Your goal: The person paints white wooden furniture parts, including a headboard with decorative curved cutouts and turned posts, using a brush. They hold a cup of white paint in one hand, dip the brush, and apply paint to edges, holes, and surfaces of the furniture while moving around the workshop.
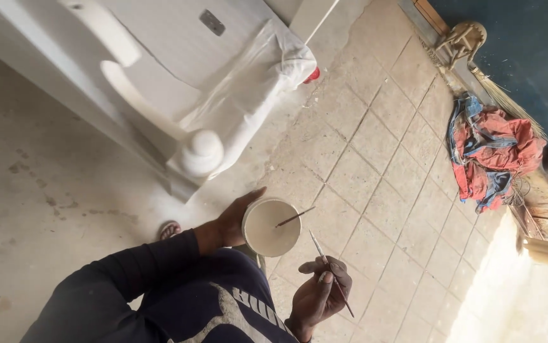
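Left hand (232,222) cups a white bowl (271,227) level, a stick (295,217) resting on its rim; right hand (321,289), fingers pinched on a thin brush (331,273), waits beside it above the tiled floor (376,165), near white furniture (159,76).

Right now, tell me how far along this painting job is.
Done: the furniture piece looks white all over, plastic sheet draped on it. In hand: left hand holds a cup of pale paint with a stick in it; right hand holds a thin brush. What remains cannot be judged.
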